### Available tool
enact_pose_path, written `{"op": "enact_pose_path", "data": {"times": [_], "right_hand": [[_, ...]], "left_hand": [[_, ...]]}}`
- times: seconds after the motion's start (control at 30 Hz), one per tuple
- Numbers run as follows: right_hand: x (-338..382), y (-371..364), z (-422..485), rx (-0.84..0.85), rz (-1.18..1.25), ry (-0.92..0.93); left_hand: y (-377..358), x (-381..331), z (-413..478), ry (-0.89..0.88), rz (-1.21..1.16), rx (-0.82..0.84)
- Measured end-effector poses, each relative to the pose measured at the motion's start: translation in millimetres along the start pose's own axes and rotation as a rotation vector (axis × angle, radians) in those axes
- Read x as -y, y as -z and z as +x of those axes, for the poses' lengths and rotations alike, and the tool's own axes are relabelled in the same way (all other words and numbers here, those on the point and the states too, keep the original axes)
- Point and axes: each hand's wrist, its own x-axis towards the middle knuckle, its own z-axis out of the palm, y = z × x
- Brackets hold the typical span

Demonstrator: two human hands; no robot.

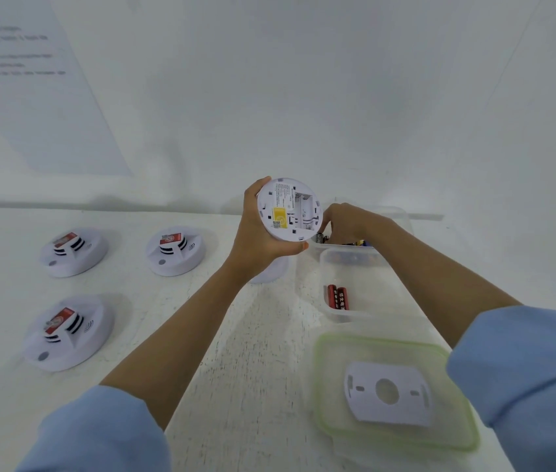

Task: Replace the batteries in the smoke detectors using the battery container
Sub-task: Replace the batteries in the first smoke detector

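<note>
L side of tabletop (pixel 235 335): 3 smoke detectors (pixel 176 250) lie face up with red tags on top, apart from each other. Prob. parked to wait their turn.

Ctr: left hand (pixel 256 233) grips a 4th detector (pixel 288 209) by its rim, held clear of the tabletop and tilted so the back faces the camera. Battery bay is open and looks empty. Judged reason for the tilt: keeps the bay in view and in reach for loading.

R of ctr: right hand (pixel 344 221) reaches into the far battery container (pixel 402 212), just behind the held detector, w/ fingers curled down among the cells. A dark cell (pixel 319 237) sits at the fingertips; pinched or only touched, cannot tell. Judged step: fetching fresh cells.

Nearer clear tub (pixel 326 311) holds 2 red batteries (pixel 337 297) side by side, touching. Likely spent ones, kept apart from fresh stock.

Nearest: green-rimmed lid (pixel 319 369) lies flat w/ a white mounting plate (pixel 387 391) on it, prob. set aside till refit.
</note>
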Motion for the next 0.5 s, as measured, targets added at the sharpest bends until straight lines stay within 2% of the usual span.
{"op": "enact_pose_path", "data": {"times": [0.13, 0.4, 0.5], "right_hand": [[1, -3, -5, -0.05, 0.046, 0.033], [-1, 33, -58, -0.328, 0.683, 0.094], [14, 37, -86, -0.314, 0.695, 0.229]], "left_hand": [[0, 1, -2, 0.005, 0.023, 0.012], [8, -8, -12, 0.011, 0.018, 0.011], [6, -13, -17, 0.003, -0.006, 0.022]]}}
